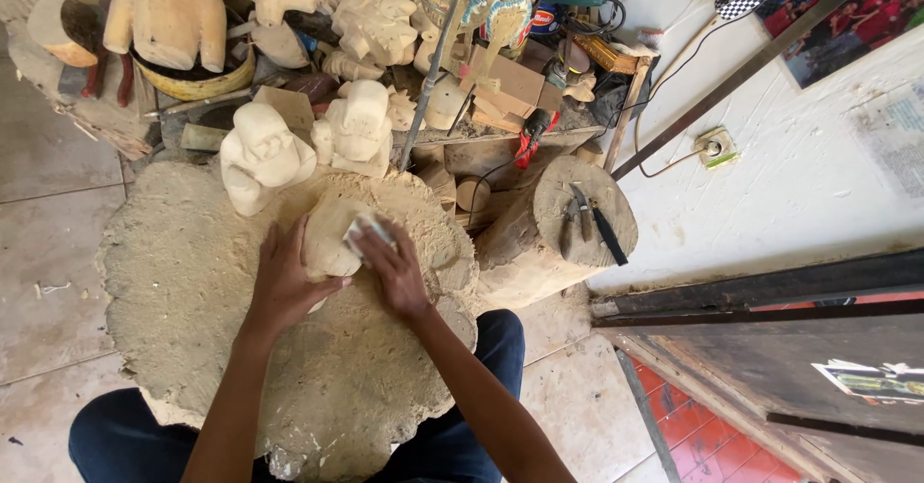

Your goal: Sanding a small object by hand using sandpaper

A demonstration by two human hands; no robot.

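A pale carved wooden piece [327, 233] rests on a wide, sawdust-covered stump [192, 281] between my knees. My left hand [284, 281] grips its left side and steadies it. My right hand [397, 266] presses a small folded piece of sandpaper [366, 230] against the top right of the carving. Both forearms reach in from the bottom of the view.
Several unfinished pale wood figures [262, 156] stand behind the stump, more piled at the back. A smaller log [568, 223] to the right bears chisels [597, 223]. Red-handled pliers [529, 137], cardboard and cables lie beyond. A white wall and a dark door frame are on the right.
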